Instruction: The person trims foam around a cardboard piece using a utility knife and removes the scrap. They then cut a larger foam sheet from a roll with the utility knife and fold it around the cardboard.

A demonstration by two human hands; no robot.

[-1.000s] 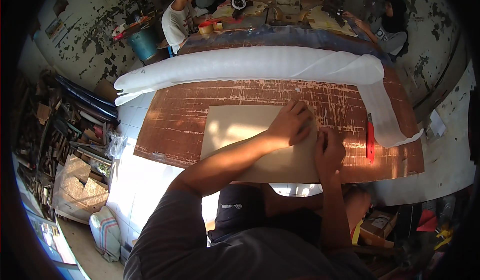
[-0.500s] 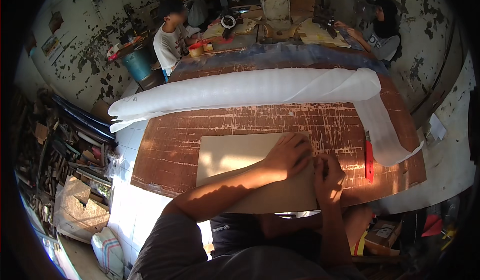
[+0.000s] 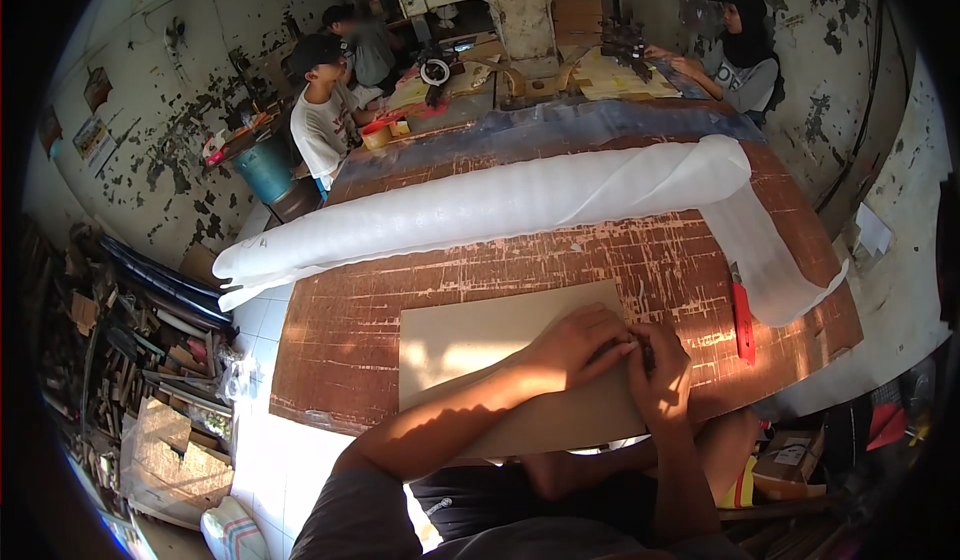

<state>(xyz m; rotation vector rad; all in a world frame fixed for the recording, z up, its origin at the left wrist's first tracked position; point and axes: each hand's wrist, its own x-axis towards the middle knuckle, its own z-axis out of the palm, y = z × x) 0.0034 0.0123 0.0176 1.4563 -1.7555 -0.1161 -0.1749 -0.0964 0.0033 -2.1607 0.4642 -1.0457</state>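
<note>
I am pressing my left hand (image 3: pixel 580 345) flat on the pale beige rectangular cardboard sheet (image 3: pixel 480 345), which is lying on the worn reddish-brown wooden worktable (image 3: pixel 340 340) with its near edge overhanging toward me, while my right hand (image 3: pixel 660 370) is closing its fingers around a small dark object I cannot make out at the sheet's right edge. A long roll of white foam sheeting (image 3: pixel 480 210) is lying across the table's far side, and a red-handled utility knife (image 3: pixel 743 320) is resting near the right edge. Beyond the table, three people are working beside a grey metal machine (image 3: pixel 520 0) against peeling whitewashed walls (image 3: pixel 170 90).
</note>
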